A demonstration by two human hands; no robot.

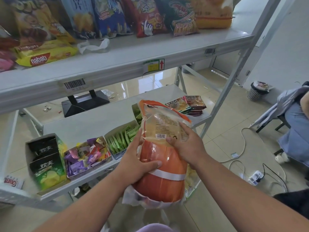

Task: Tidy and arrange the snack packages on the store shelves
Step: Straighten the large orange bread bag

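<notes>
Between both hands (164, 154), orange snack bag (163, 178)

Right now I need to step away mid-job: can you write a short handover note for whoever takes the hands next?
Left hand and right hand both grip the large orange plastic snack bag, held in front of the lower grey metal shelf.
Done: the upper shelf carries standing chip bags.
Left: shelve the orange bag; right the flat yellow wafer pack.
</notes>
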